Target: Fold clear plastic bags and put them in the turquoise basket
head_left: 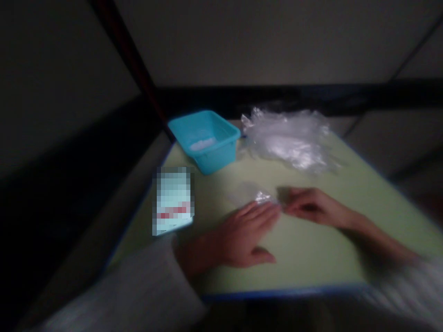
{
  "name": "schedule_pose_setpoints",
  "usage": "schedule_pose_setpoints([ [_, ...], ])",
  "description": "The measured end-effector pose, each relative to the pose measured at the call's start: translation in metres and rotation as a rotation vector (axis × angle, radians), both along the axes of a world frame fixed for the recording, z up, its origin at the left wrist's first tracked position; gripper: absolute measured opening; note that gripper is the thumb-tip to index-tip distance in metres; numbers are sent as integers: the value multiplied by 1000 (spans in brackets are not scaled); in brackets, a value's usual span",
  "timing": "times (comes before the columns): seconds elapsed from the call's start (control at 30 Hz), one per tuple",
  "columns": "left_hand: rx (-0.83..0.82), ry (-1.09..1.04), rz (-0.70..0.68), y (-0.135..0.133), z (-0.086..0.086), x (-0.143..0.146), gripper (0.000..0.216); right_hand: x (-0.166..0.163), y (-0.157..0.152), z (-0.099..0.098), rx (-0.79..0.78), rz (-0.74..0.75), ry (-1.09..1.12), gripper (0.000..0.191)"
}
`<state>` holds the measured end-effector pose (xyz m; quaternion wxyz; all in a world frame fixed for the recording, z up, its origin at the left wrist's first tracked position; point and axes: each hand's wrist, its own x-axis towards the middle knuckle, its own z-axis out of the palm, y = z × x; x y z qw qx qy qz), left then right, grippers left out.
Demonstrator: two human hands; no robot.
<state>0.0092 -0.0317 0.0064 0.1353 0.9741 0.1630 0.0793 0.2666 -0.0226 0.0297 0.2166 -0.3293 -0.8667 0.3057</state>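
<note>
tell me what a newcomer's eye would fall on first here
Probably the turquoise basin, bright against the dark surroundings at the far left of the table, or the pale pixelated rectangle nearer along the left side. Next would come the shiny heap of clear plastic at the far right. In the middle, the left hand, grip open, lies at the near edge of a small clear plastic piece.

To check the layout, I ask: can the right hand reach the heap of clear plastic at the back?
Probably yes: the plastic heap lies just beyond the right hand, and I see no object standing between them.
</note>
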Motion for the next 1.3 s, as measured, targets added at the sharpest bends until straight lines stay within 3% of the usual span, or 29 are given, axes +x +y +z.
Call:
schedule_pose_setpoints([
  [0.1, -2, -19, 3, 0, 0, 0, 81, 5, 0, -3, 149, 115, -27, 25],
  [0.33, -15, -36, 7, -1, 0, 0, 81, 16, 3, -7, 321, 125, -124, 29],
  [0.6, 0, -25, -5, 0, 1, 0, 79, 12, 1, -5, 347, 156, -208, 35],
  [1.3, 11, -50, -34, 0, 1, -3, 79, 9, 1, 1, 302, 145, -193, 28],
])
